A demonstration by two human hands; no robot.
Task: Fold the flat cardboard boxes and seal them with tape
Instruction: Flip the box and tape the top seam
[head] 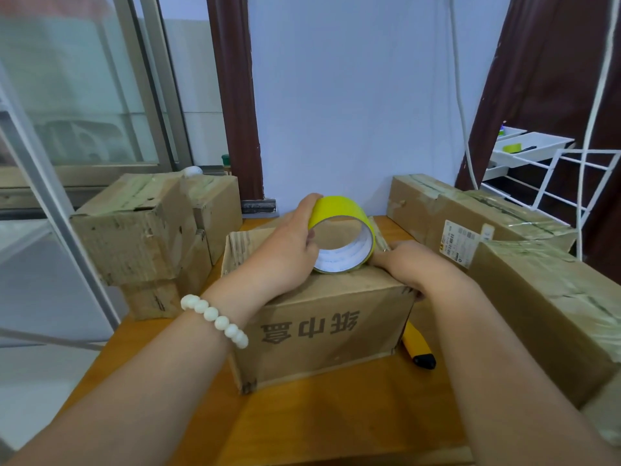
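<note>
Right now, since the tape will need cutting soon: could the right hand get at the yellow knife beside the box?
Probably yes: the knife lies uncovered on the table beside the box, close below the wrist of the right hand, which only presses the box top.

Left hand (285, 250), right hand (410, 264): bare, forearms likewise. Left wrist: single-strand bracelet (215, 319) of round, glossy white beads.

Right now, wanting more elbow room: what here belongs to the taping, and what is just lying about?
In use: yellow tape roll, middle box, left hand, right hand.
Lying about: yellow cutter, left boxes, right boxes, white trays.
</note>
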